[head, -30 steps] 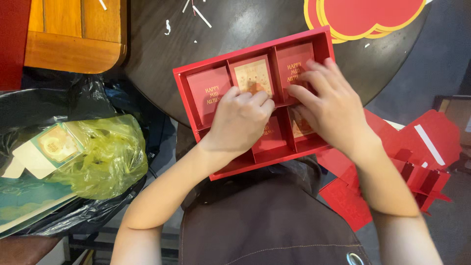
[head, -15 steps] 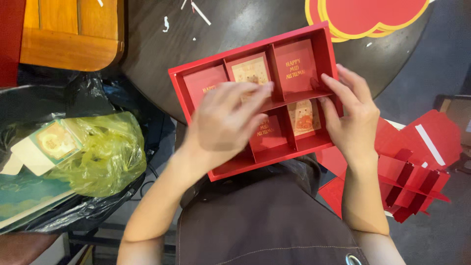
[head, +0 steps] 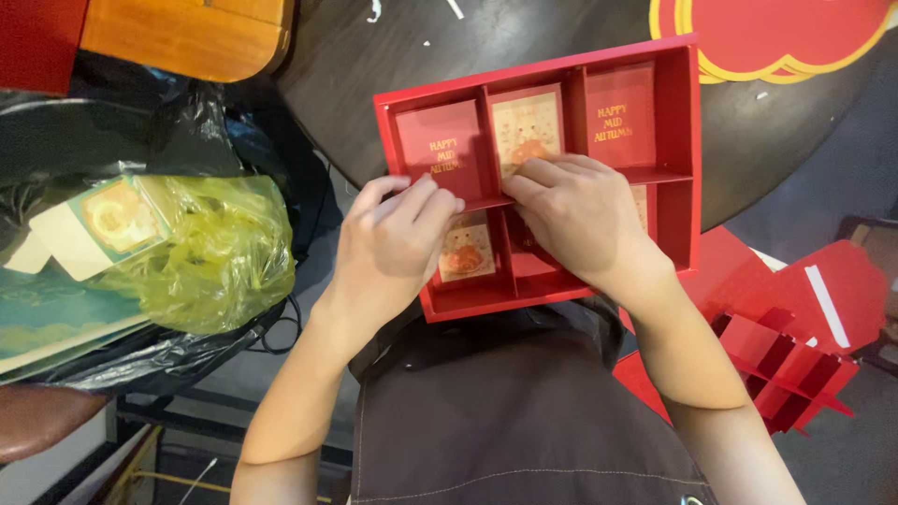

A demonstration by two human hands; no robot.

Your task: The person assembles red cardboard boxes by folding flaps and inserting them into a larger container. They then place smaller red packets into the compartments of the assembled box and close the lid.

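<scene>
A: What's far left?
B: Yellow-green plastic bag (head: 201,252) w/ a pale card box, on black bin liner.
A: Hands?
B: Left hand (head: 398,245) & right hand (head: 580,220), each grip pinching the red divider strip (head: 482,201) mid-tray. Red compartment tray (head: 687,150) sits at the dark round worktop (head: 524,37) edge, red & cream square cards in cells.

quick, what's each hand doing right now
Left hand: fingertips pinched shut on the red divider in the red box.
Right hand: curled over the same divider, fingertips pressing it; firm grip cannot be told.

Both hands (head: 486,229) rest in the divided box (head: 687,168) on the table (head: 374,75), bag (head: 215,252) to its left.
</scene>
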